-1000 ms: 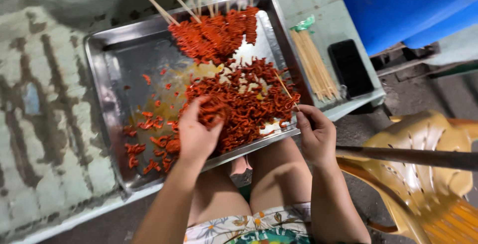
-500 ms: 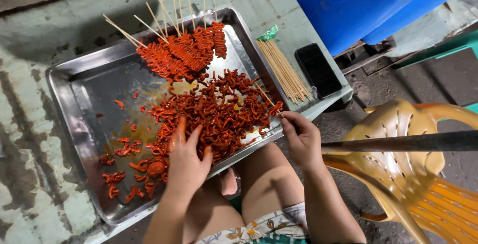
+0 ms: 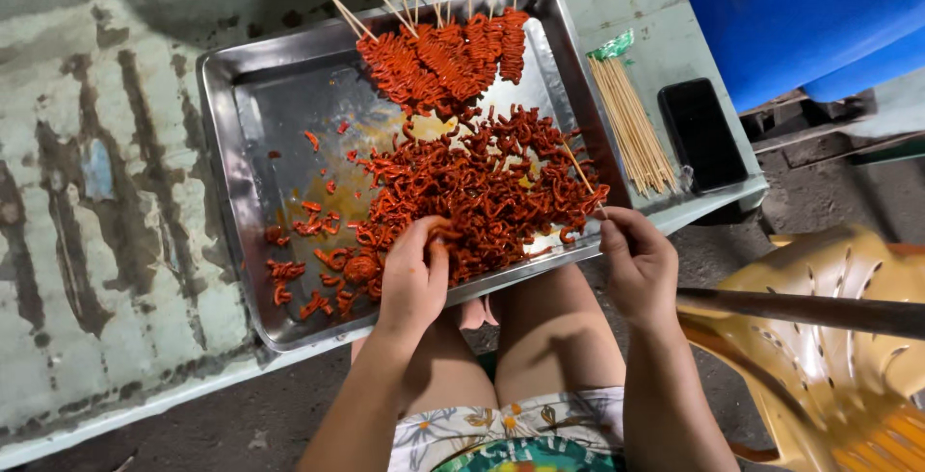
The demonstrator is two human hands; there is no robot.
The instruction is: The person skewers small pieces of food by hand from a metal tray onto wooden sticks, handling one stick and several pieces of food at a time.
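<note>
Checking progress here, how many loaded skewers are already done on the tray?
About 6, lying side by side as one cluster of loaded skewers at the far end of the metal tray, sticks pointing away. They overlap, so one or two may be hidden.

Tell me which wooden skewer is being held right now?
The bare skewer pinched in the right hand, slanting over the loose red pieces; others are loaded or bundled.

tabletop point(image 3: 106, 241): pale green, worn, dark peeling patches | floor point(image 3: 771, 212): grey, rough, dirty | yellow plastic chair point(image 3: 829, 366): on the right, beside the tabletop | big blue thing point(image 3: 800, 10): top right corner, behind the tabletop | dark bar point(image 3: 819, 310): lies across the chair | light: bright on the tabletop, dim on the floor
</note>
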